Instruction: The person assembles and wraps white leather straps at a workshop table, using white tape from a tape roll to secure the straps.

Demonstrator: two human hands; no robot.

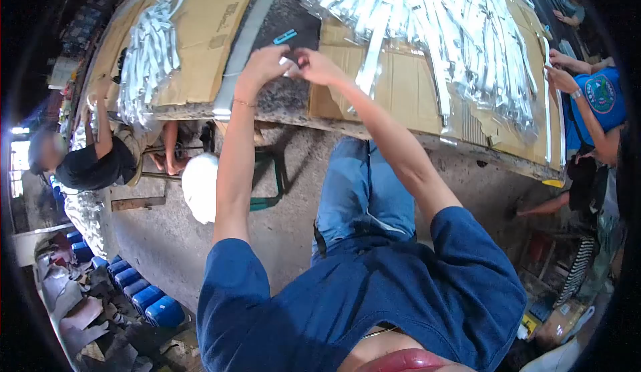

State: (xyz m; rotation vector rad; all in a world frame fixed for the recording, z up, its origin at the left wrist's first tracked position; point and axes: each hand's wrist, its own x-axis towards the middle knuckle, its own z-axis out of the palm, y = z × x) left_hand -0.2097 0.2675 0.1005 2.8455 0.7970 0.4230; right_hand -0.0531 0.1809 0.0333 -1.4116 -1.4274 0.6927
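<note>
Over the dark middle of the table, my left hand (265, 65) is closed, its fingers bent toward a small whitish piece (291, 68). My right hand (319, 68) meets it from the other side, fingers curled in a pinch at the same piece. The piece is too small and too covered by fingers to name its kind. Just beyond my hands lies a teal tool with a slot in it (285, 37), touched by neither hand. To the right of my right hand, long silvery-white strips (374, 52) hang from a large fanned pile toward the table's front edge.
Flat cardboard (193, 72) covers much of the table. Another bundle of silvery strips (150, 55) lies at left. A person in black (100, 162) sits at left; a person with a blue garment (601, 98) works at right. A white round object (200, 188) stands below the table edge.
</note>
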